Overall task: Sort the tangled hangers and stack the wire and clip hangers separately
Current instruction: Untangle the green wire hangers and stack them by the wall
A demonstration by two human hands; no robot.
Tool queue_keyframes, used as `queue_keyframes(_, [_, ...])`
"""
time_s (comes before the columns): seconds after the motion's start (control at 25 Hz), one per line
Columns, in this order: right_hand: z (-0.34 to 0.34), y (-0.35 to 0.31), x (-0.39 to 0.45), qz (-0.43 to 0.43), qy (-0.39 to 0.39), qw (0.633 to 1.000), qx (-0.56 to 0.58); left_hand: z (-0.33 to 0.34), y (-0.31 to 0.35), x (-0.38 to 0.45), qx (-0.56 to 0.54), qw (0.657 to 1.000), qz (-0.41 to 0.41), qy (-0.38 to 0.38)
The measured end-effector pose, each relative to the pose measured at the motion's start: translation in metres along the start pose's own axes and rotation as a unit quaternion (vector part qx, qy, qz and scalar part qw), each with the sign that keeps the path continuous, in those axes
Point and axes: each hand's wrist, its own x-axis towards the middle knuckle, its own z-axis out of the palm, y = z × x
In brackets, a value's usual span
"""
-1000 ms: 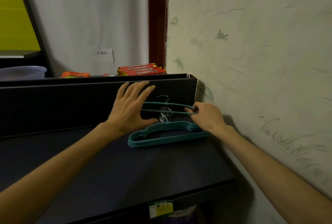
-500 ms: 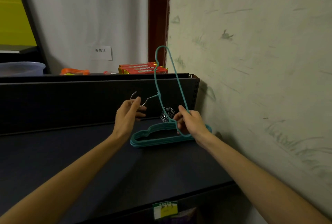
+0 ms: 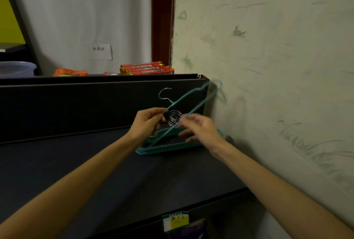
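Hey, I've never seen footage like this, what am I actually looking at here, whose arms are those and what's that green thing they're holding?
No machine here: the camera sits on a person's head, looking forward and down, so the two bare arms reaching in from the bottom are that person's own.

They work at a dark shelf beside a pale painted wall. On the shelf lies a flat stack of teal hangers, their metal hooks bunched together behind it.

The green thing is one more teal wire hanger, held tilted above the stack, its silver hook pointing up. The left hand grips it near the neck. The right hand is at the lower bar, but it is blurred, so I cannot tell whether it pinches the bar.

Behind the shelf's back panel sit red snack packets and a paper label.
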Motion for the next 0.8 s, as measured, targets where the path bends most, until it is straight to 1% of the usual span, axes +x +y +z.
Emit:
queue_keyframes(0.04, [-0.012, 0.000, 0.006, -0.003, 0.085, 0.994, 0.062, -0.004, -0.001, 0.005, 0.049, 0.999, 0.019, -0.001])
queue_keyframes(0.08, [-0.027, -0.002, 0.011, -0.009, 0.158, 0.980, 0.123, -0.009, -0.002, 0.009, 0.117, 0.992, 0.046, -0.011])
queue_keyframes(0.12, [-0.042, -0.003, 0.016, -0.017, 0.215, 0.964, 0.156, -0.013, -0.001, 0.013, 0.184, 0.980, 0.070, -0.028])
queue_keyframes(0.16, [-0.055, -0.002, 0.018, -0.019, 0.252, 0.956, 0.146, -0.015, 0.001, 0.016, 0.242, 0.966, 0.086, -0.040])
queue_keyframes(0.2, [-0.066, 0.001, 0.020, -0.016, 0.268, 0.958, 0.104, -0.017, 0.003, 0.019, 0.281, 0.954, 0.093, -0.047])
queue_keyframes(0.28, [-0.079, 0.010, 0.022, -0.025, 0.253, 0.967, -0.013, -0.017, 0.004, 0.023, 0.330, 0.938, 0.102, -0.045])
queue_keyframes(0.36, [-0.090, 0.019, 0.024, -0.055, 0.230, 0.963, -0.127, -0.013, 0.000, 0.024, 0.383, 0.916, 0.118, -0.029])
queue_keyframes(0.44, [-0.100, 0.026, 0.026, -0.070, 0.206, 0.950, -0.224, -0.007, -0.004, 0.021, 0.429, 0.893, 0.133, -0.009])
queue_keyframes(0.52, [-0.107, 0.033, 0.028, -0.070, 0.169, 0.942, -0.282, -0.002, -0.005, 0.020, 0.474, 0.868, 0.145, -0.006])
queue_keyframes(0.56, [-0.108, 0.038, 0.030, -0.068, 0.160, 0.934, -0.311, 0.000, -0.005, 0.021, 0.500, 0.854, 0.143, -0.020])
queue_keyframes(0.64, [-0.106, 0.043, 0.036, -0.062, 0.160, 0.905, -0.390, 0.003, -0.005, 0.023, 0.548, 0.826, 0.123, -0.056])
queue_keyframes(0.68, [-0.103, 0.045, 0.039, -0.053, 0.157, 0.890, -0.425, 0.004, -0.006, 0.024, 0.559, 0.819, 0.112, -0.069])
queue_keyframes(0.72, [-0.100, 0.047, 0.042, -0.041, 0.151, 0.878, -0.451, 0.004, -0.008, 0.025, 0.560, 0.819, 0.104, -0.075])
queue_keyframes(0.8, [-0.097, 0.051, 0.046, -0.032, 0.124, 0.867, -0.481, 0.003, -0.014, 0.023, 0.544, 0.830, 0.098, -0.069])
